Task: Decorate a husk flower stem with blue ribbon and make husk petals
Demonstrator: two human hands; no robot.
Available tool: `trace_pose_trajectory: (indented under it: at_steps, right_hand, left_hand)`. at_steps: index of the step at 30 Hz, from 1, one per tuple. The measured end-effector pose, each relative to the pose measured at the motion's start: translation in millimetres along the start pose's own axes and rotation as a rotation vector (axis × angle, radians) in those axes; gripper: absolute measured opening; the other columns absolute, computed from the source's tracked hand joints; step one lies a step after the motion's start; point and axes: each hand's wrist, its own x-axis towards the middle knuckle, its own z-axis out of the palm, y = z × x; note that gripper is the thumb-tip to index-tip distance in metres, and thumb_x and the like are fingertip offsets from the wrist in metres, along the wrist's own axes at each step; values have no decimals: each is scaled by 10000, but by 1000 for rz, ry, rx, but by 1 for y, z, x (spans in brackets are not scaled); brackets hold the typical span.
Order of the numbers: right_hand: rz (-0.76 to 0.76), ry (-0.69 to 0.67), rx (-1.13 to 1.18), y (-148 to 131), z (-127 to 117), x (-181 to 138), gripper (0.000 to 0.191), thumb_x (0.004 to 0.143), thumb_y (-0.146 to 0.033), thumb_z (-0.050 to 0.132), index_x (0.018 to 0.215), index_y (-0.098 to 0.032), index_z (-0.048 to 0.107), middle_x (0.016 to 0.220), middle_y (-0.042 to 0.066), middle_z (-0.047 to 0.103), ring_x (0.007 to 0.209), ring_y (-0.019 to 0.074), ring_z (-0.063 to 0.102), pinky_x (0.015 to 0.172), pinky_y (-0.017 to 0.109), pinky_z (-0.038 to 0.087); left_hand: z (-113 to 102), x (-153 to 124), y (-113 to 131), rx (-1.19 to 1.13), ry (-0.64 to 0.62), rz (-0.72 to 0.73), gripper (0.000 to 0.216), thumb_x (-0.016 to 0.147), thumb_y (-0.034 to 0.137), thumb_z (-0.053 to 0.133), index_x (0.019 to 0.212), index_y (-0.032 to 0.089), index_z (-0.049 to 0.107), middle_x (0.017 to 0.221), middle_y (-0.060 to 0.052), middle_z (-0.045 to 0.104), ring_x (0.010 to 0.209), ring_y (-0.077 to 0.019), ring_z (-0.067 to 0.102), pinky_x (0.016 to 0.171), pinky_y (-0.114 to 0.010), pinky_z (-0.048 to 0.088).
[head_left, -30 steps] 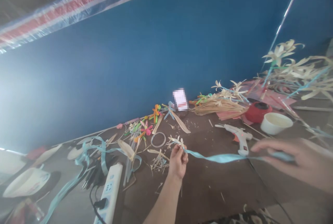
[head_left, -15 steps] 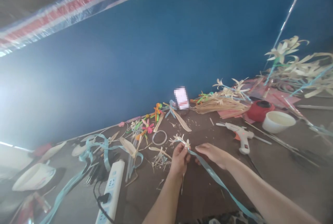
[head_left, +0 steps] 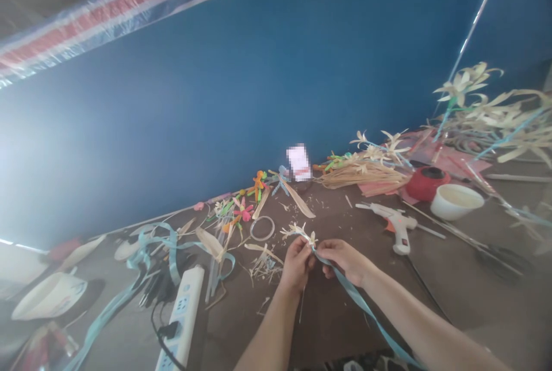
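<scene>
The left hand (head_left: 296, 263) pinches the pale flower sprig (head_left: 299, 232) just under its blossoms, above the table (head_left: 241, 325); the right hand (head_left: 345, 259) pinches the blue ribbon (head_left: 361, 303) beside it. At right, a white bowl (head_left: 451, 210) stands upright; its contents I cannot tell.

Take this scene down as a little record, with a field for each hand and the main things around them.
Left hand: holds a pale flower sprig
Right hand: pinches a blue ribbon beside the sprig
Ribbon's loose length: runs below the right forearm
Right of hands: white glue gun lying on the dark table; white cup
Left of hands: power strip, black plug in it
</scene>
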Motion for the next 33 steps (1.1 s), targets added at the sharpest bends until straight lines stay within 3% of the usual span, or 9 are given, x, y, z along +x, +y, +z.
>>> trace_pose_trajectory:
  at_steps: [6, 11, 15, 22, 27, 33]
  right_hand:
    - [-109, 147, -127, 2, 2, 2, 159, 645, -263, 550, 560, -184, 442, 347, -116, 301, 293, 24, 227, 305, 162, 125]
    - [-105, 185, -213, 7, 4, 7, 178, 636, -275, 557, 529, -169, 463, 348, -100, 326, 300, 20, 229, 316, 180, 111]
    - [-58, 153, -155, 9, 6, 7, 187, 647, -323, 549, 572, -187, 444, 344, -116, 271, 298, 27, 185, 317, 184, 90]
    - [-9, 110, -12, 7, 3, 3, 221, 624, -367, 574, 617, -189, 443, 388, -109, 315, 313, 22, 178, 329, 170, 76]
    - [-36, 203, -94, 9, 6, 7, 170, 607, -299, 554, 570, -196, 424, 350, -126, 241, 302, 29, 177, 323, 172, 87]
    - [-157, 326, -177, 15, 13, 7, 111, 603, -218, 521, 519, -170, 466, 375, -92, 334, 335, 31, 244, 336, 184, 128]
  left_hand:
    - [0, 0, -3, 28, 38, 27, 155, 730, 283, 551, 722, 152, 469, 560, 62, 391, 363, 0, 265, 361, -168, 151]
    - [0, 0, -4, 60, 30, 37, 161, 732, 289, 547, 701, 154, 465, 517, 66, 370, 357, -9, 266, 358, -171, 152]
    - [0, -1, -4, 56, 39, 53, 160, 734, 286, 542, 699, 147, 473, 544, 59, 381, 368, -8, 269, 361, -169, 146]
    - [0, -1, -3, 65, 53, 46, 194, 714, 313, 559, 689, 139, 479, 580, 48, 405, 379, -3, 270, 372, -170, 152]
    - [2, -2, -2, 59, 58, 47, 187, 701, 302, 567, 685, 142, 471, 586, 47, 411, 382, -5, 268, 371, -169, 158]
    - [1, -2, -6, 90, 99, 90, 179, 716, 296, 543, 665, 146, 461, 537, 61, 375, 372, -10, 253, 373, -169, 167]
